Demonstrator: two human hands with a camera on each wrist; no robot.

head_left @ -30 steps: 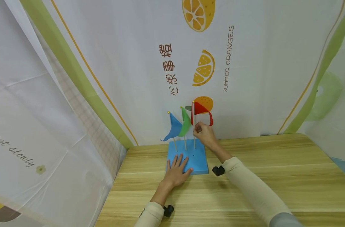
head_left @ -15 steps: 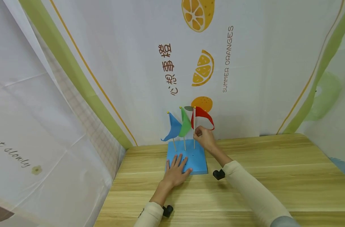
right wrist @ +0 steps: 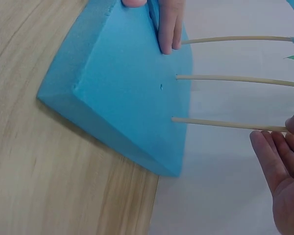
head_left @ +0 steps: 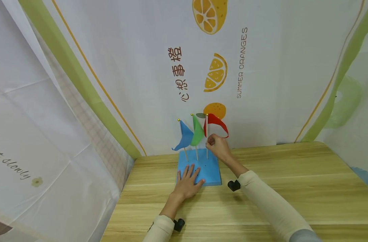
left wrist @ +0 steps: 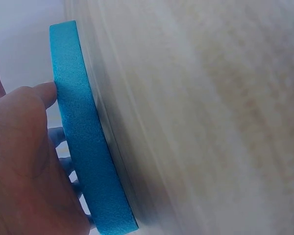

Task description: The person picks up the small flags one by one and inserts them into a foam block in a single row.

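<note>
A blue foam block (head_left: 211, 173) lies on the table with three small flags standing in it along its far side. My left hand (head_left: 186, 185) rests on the block's top, palm down and fingers spread. The left wrist view shows the thumb at the edge of the foam (left wrist: 85, 132). Between thumb and fingers, my right hand (head_left: 219, 147) pinches the wooden stick (right wrist: 220, 124) of the red flag (head_left: 216, 120), whose lower end is in the foam. Left of it stand the green flag (head_left: 197, 133) and the blue flag (head_left: 186, 136), each with a gold bead on top.
A white cloth (head_left: 135, 84) with orange prints hangs right behind the flags, and another cloth (head_left: 50, 117) hangs at the left. The wooden table (head_left: 277, 188) extends to both sides of the block. A small hole (right wrist: 161, 87) shows in the foam's top.
The red flag has come down a little, its bead now about level with the green flag's. My right hand went down with it, still pinching the stick. The left hand stays put.
</note>
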